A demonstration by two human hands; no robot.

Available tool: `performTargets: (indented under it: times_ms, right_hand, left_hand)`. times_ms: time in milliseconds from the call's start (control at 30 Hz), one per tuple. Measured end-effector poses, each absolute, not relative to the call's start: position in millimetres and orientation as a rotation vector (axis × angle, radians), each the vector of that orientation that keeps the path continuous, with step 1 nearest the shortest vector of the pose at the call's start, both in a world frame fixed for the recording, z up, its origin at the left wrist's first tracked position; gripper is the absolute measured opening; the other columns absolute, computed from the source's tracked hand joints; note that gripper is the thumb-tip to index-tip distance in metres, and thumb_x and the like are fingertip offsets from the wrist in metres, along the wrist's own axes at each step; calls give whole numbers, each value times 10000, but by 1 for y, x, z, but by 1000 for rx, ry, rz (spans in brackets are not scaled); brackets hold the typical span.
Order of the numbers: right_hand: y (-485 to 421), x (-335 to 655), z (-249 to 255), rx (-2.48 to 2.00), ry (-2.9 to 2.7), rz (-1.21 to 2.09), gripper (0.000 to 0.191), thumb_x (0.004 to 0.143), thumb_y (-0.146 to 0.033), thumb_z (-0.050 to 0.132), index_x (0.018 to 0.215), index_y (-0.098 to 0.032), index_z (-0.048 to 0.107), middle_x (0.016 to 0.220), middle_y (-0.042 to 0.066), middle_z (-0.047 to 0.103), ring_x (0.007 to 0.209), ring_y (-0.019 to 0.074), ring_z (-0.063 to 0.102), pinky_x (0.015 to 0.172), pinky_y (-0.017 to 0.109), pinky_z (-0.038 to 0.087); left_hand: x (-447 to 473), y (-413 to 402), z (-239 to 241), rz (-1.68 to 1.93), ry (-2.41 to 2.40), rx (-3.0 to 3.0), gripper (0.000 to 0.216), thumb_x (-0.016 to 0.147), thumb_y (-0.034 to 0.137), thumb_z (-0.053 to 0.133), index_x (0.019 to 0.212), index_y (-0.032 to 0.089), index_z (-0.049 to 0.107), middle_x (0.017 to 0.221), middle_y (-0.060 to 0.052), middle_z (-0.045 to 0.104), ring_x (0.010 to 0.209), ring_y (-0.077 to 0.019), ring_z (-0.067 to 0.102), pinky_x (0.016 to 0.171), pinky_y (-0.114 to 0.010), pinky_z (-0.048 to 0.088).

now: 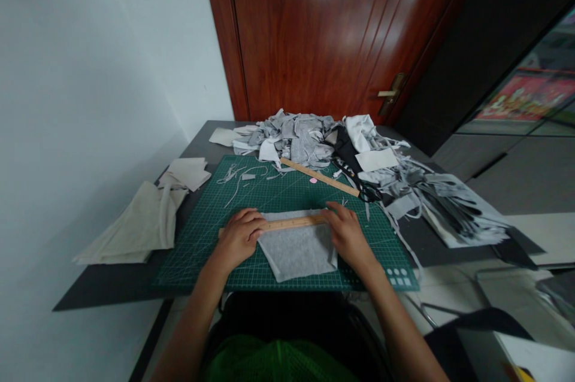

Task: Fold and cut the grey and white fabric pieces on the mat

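A grey piece of fabric (299, 248) lies on a green cutting mat (278, 190). Across its top edge rests a wooden ruler (291, 223). My left hand (238, 238) presses down on the ruler's left end with its fingers curled over it. At the ruler's right end my right hand (345, 233) does the same, its fingers bent onto the wood and the fabric's corner. Neither hand lifts anything; both rest on the mat.
A second wooden ruler (321, 177) lies diagonally at the mat's far side. Behind it is a heap of grey, white and black fabric scraps (309, 139). Folded beige cloth (139, 223) lies left of the mat, cut strips (449, 205) to the right. A wooden door (323, 29) stands behind the table.
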State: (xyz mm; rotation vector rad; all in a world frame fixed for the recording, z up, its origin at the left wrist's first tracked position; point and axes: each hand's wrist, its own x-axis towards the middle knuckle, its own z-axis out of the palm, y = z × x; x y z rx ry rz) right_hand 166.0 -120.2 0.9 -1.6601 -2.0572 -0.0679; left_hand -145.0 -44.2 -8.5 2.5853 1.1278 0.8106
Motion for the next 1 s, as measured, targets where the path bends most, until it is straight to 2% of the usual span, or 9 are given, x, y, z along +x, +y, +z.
performTargets:
  times_ms: [133, 233, 367, 533, 633, 700, 767, 867, 1000]
  right_hand:
    - [-122, 146, 1, -1572, -2276, 16, 582, 888, 26, 451, 1423, -170, 568, 1415, 125, 642, 1317, 226, 546, 1137, 389, 364]
    - [-120, 148, 0, -1740, -2231, -69, 496, 937, -15, 457, 1391, -159, 595, 1426, 132, 641, 1311, 242, 555, 1108, 387, 380]
    - [-118, 172, -1, -1958, -2116, -137, 343, 1025, -144, 471, 1312, -190, 652, 1376, 120, 679, 1213, 254, 620, 1005, 380, 427]
    - [-120, 190, 1, -2168, -1987, -230, 313, 1017, -210, 536, 1291, -207, 687, 1345, 145, 683, 1194, 299, 618, 1046, 447, 387]
    - [-120, 186, 1, -2151, -1993, -299, 333, 1006, -147, 511, 1281, -182, 696, 1405, 180, 635, 1287, 329, 554, 1109, 499, 325]
    - [-119, 181, 1, -2014, -2113, -275, 377, 986, -68, 481, 1283, -171, 689, 1416, 166, 632, 1341, 304, 514, 1137, 470, 301]
    - [-118, 177, 2, -1869, -2232, -194, 419, 976, -32, 465, 1318, -177, 661, 1386, 134, 658, 1326, 258, 529, 1118, 404, 329]
    - [-118, 176, 4, -1874, -2229, -117, 364, 1007, -94, 478, 1315, -183, 651, 1344, 119, 683, 1234, 235, 593, 1032, 352, 389]
    - [-127, 178, 13, -2002, -2191, -85, 247, 1006, -166, 542, 1190, -197, 704, 1213, 101, 726, 1120, 244, 642, 940, 345, 403]
  left_hand:
    - [-140, -48, -4, 796, 1127, 2599, 252, 953, 219, 558, 1102, 287, 750, 1191, -26, 731, 1264, -258, 560, 1110, -478, 444]
    - [-135, -53, 1, 785, 1164, 2618, 155, 917, 276, 652, 1040, 278, 746, 1162, -27, 734, 1170, -256, 611, 1056, -461, 470]
    - [-132, -55, 4, 773, 1205, 2630, 193, 871, 266, 712, 1063, 276, 737, 1185, -26, 733, 1160, -263, 624, 1035, -454, 476]
    - [-133, -53, 4, 794, 1189, 2590, 200, 879, 249, 680, 1062, 281, 756, 1168, -22, 744, 1154, -256, 632, 1037, -447, 484]
    - [-134, -51, 2, 799, 1171, 2592, 207, 891, 248, 662, 1069, 285, 762, 1175, -24, 745, 1154, -250, 634, 1045, -445, 483]
    - [-136, -49, 0, 819, 1153, 2590, 207, 891, 246, 665, 1070, 287, 761, 1178, -21, 746, 1158, -247, 636, 1054, -445, 482]
    - [-138, -47, -2, 841, 1129, 2578, 204, 889, 240, 668, 1065, 285, 762, 1173, -18, 750, 1162, -243, 639, 1062, -442, 486]
    - [-142, -43, -6, 859, 1116, 2543, 211, 885, 226, 662, 1062, 273, 767, 1178, -24, 754, 1172, -243, 645, 1071, -449, 493]
    - [-147, -41, -11, 826, 1084, 2537, 227, 865, 202, 663, 1054, 254, 776, 1180, -28, 764, 1235, -258, 626, 1117, -485, 468]
